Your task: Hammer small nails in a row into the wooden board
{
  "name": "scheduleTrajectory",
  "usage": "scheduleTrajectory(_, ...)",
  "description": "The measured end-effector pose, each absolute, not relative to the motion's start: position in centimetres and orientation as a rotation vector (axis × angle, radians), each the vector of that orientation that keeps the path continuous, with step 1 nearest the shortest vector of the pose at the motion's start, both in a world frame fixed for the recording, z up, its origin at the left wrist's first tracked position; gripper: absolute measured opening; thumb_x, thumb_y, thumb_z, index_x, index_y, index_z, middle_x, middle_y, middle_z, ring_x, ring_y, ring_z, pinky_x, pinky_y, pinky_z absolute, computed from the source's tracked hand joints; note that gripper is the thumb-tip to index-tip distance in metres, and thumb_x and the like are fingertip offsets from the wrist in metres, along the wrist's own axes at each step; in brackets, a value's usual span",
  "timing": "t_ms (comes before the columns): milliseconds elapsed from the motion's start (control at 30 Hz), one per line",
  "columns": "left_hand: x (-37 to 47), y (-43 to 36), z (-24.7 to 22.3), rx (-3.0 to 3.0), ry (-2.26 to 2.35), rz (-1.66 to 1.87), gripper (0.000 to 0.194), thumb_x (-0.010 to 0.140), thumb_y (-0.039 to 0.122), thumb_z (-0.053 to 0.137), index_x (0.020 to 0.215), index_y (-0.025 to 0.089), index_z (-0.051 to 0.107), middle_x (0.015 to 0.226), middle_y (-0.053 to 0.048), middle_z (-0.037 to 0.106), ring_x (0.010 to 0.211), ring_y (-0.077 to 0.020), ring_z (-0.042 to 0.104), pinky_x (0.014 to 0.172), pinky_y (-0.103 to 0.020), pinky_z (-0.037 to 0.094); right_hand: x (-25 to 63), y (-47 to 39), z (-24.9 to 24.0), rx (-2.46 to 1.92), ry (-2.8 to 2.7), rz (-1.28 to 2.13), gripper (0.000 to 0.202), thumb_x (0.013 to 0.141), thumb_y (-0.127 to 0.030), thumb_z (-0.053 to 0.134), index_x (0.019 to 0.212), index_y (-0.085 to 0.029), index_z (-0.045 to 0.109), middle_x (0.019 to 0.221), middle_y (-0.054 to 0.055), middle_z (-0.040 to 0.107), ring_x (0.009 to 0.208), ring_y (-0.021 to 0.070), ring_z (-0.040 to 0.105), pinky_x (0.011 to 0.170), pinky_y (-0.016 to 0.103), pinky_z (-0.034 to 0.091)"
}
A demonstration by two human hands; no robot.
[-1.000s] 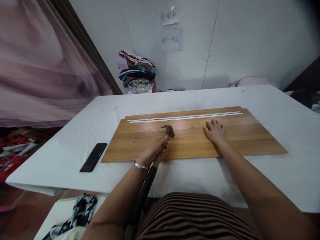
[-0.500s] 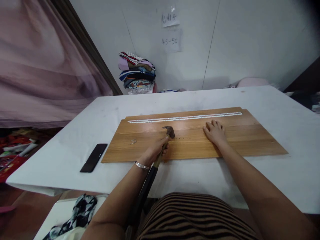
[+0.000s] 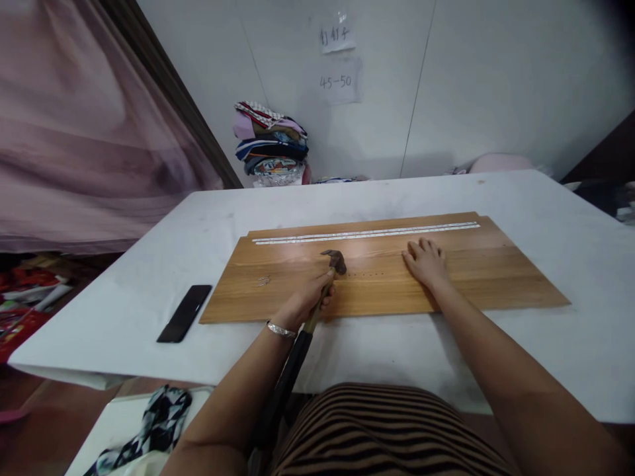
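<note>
My left hand (image 3: 316, 291) is closed round the upper handle of a claw hammer (image 3: 337, 262). The hammer's head is over the wooden board (image 3: 461, 271), at the left end of a row of small dark dots (image 3: 370, 274); whether it touches the wood I cannot tell. Its long handle, dark at the lower part, runs back under my left forearm. Flat on the board, to the right of the dots, rests my right hand (image 3: 427, 260), fingers spread and holding nothing. Several loose nails (image 3: 263, 281) lie on the board's left part.
Two pale marked strips (image 3: 367, 234) run along the board's far side. A black phone (image 3: 184, 314) lies on the white table (image 3: 124, 291), left of the board. Folded cloths (image 3: 271, 142) are stacked by the wall. Patterned fabric (image 3: 163, 420) lies on a low surface below.
</note>
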State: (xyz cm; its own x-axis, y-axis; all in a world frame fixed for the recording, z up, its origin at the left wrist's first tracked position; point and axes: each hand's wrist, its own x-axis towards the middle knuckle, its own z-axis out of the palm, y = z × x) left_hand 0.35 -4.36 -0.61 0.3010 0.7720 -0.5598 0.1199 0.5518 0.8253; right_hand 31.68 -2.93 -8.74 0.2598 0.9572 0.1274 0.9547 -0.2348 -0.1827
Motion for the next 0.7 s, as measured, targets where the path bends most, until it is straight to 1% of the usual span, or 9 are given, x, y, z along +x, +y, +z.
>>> scheduleTrajectory(233, 0.54, -4.44, -0.15, 0.915, 1.240, 0.510, 0.030, 0.091, 0.044, 0.049, 0.102, 0.018, 0.055, 0.063, 0.006, 0.046, 0.040, -0.0036, 0.034, 0.037, -0.016, 0.025, 31.54, -3.05, -8.55, -2.295, -1.782, 0.006, 0.046, 0.096, -0.046, 0.032, 0.120, -0.021, 0.061, 0.137, 0.015, 0.053, 0.129, 0.0304, 0.039, 0.102, 0.051, 0.029)
scheduleTrajectory(367, 0.59, -4.57, 0.05, 0.902, 1.246, 0.515, 0.031, 0.089, 0.046, 0.052, 0.103, 0.018, 0.056, 0.062, 0.006, 0.046, 0.039, -0.0037, 0.034, 0.037, -0.017, 0.025, 31.70, -2.94, -8.82, -2.295, -1.785, 0.007, 0.047, 0.096, -0.047, 0.031, 0.122, -0.022, 0.061, 0.139, 0.014, 0.052, 0.129, 0.0301, 0.038, 0.103, 0.051, 0.028)
scheduleTrajectory(700, 0.59, -4.69, 0.19, 0.902, 1.247, 0.511, 0.032, 0.089, 0.046, 0.052, 0.103, 0.018, 0.056, 0.063, 0.006, 0.046, 0.040, -0.0037, 0.034, 0.037, -0.016, 0.025, 31.68, -2.98, -8.80, -2.302, -1.786, -0.004, 0.047, 0.096, -0.047, 0.031, 0.122, -0.022, 0.061, 0.139, 0.014, 0.052, 0.130, 0.0303, 0.038, 0.103, 0.051, 0.030)
